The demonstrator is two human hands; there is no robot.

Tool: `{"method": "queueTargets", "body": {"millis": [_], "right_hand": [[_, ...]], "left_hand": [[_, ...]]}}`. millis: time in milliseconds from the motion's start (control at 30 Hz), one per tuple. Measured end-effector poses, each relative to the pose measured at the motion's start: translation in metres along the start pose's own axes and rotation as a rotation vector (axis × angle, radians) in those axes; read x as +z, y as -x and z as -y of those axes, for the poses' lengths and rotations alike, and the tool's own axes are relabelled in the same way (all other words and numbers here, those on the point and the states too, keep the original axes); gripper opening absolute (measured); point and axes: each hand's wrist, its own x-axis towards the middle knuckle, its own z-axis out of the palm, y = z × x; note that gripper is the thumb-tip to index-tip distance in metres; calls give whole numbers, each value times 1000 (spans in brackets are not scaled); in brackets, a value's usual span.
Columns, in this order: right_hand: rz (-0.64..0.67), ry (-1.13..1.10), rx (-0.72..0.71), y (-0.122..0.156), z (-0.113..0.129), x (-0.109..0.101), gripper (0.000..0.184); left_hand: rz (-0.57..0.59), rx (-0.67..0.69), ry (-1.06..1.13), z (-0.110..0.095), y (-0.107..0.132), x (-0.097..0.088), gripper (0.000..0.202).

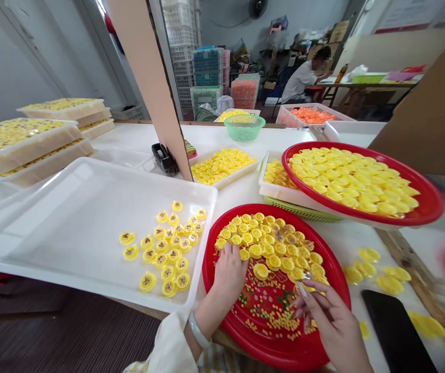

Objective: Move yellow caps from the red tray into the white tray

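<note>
About two dozen yellow cup-shaped pieces [174, 255], each with a dark printed design, lie at the near right of my white tray [90, 217], most of whose floor is bare. Beside it, in a flower-patterned red basin [284, 357], dozens of yellow cups [261, 271] crowd the far half, most of them plain inside, with tiny yellow bits [280, 326] scattered nearer me. My left hand [230, 267] reaches into the basin, fingers curled at the cups; whether they grip one, I cannot tell. My right hand [319, 305], over the basin's right side, pinches a slim silvery tool [302, 288], possibly tweezers. By my judgement this tray is at an early stage: far more cups await than lie finished, and another red basin [434, 199] at right is heaped with yellow pieces. Stacked trays [47, 140] at far left, filled with dark-marked yellow pieces, suggest completed batches.
</note>
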Motion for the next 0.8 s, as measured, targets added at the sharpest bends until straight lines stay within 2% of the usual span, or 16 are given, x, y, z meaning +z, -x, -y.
{"method": "queueTargets", "body": {"millis": [133,300,400,467,633,700,800], "right_hand": [[-19,-39,65,-2,2,-1,51],[-29,-151,120,-4,7,1,46],[17,-121,92,-6,7,3,40],[79,37,-23,-9,5,7,33],[224,782,-492,-25,-9,24,32],[239,956,-558,-33,-15,31,35],[242,1058,-574,-38,-17,33,37]], "left_hand": [[9,41,-14,4,12,0,21],[54,87,40,8,13,-4,25],[64,99,65,10,12,-5,22],[69,106,91,12,13,-5,20],[68,119,179,19,19,-1,19],[55,128,220,21,21,0,19],[47,131,266,22,22,0,19]]}}
